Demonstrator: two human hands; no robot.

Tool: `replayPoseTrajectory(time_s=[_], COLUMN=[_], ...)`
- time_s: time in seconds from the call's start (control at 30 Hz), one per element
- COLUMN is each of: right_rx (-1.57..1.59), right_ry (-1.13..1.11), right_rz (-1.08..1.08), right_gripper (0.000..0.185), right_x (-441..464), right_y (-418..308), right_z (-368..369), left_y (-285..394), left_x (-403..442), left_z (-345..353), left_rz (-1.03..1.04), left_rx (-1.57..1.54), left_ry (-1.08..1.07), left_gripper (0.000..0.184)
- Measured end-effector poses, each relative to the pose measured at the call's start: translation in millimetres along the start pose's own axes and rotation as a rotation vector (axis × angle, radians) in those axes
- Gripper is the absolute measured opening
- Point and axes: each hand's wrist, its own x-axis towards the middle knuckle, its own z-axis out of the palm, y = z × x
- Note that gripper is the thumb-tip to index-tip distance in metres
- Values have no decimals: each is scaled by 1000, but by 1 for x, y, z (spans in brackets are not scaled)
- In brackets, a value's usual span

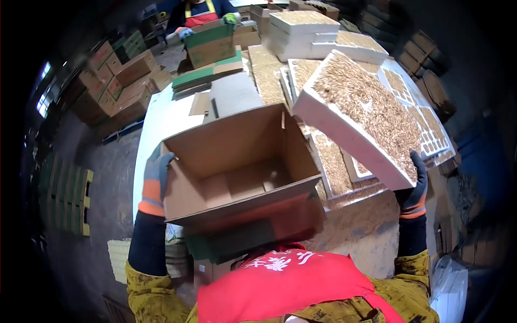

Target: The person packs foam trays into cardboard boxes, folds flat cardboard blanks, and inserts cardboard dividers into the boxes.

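Workshop, dim at the edges, grey concrete floor (124, 167). White worktable (152, 129) under the open cardboard box (231, 132), which is my landmark. Box has its mouth up, leaning toward me; outer front face is red and green.

My left hand (156, 175), in a grey-and-orange glove, grips the box's left edge, thumb at the rim. My right hand (419, 183), also gloved, well to the right of the box, clasps the near right corner of a white foam tray (347, 141). Tray is filled with brown grain-like pieces (344, 81), tilted, raised over other filled trays to the right of the box. Its far left corner sits close by the box's back right corner; can't tell if they touch.

Behind the box: grey cardboard sheet (234, 94), green-and-brown flattened carton (207, 75), then a co-worker (202, 9) in a red-and-yellow apron, both gloved hands on a green-and-brown carton (211, 46). Behind and right of the box: foam tray stack (296, 43). Far left of the box: brown cartons (110, 81), green pallet (62, 196). Nearest side of the box: my red apron (280, 290).
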Motion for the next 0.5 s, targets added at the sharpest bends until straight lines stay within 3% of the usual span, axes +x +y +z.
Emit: replayPoseTrajectory(time_s=[0.07, 0.1, 0.13, 0.27, 0.3, 0.33, 0.4, 0.47, 0.5], right_rx=[166, -269, -702, -882, -800, -719, -710, -770, -768], right_ry=[-165, -219, -259, -576, -682, -783, -894, -899, -906], right_rz=[51, -133, -331, -607, -541, -465, -389, -381, -338], right_gripper=[35, 37, 41, 45, 50, 59, 58, 55, 54], right_x=[6, 6, 7, 8, 11, 13, 14, 8, 6], right_y=[-18, -21, -22, -23, -27, -32, -33, -36, -31], right_z=[39, 54, 69, 136, 150, 163, 186, 219, 225], left_y=[18, 40, 32, 4, -17, -9, -8, -34, -22], left_x=[-5, -10, -13, -8, -5, -13, -19, -17, -30], left_z=[2, 6, 7, 18, 22, 27, 19, 27, 20], left_rz=[-151, -379, -210, -230, -136, -88, -279, -214, -149], left_rx=[-29, 2, -104, -203, -356, -248, -849, -1029, -1378], left_ry=[-1, 29, 6, 10, -10, 81, -89, -71, -195], left_gripper=[33, 40, 53, 60, 60, 53, 48, 42, 39])
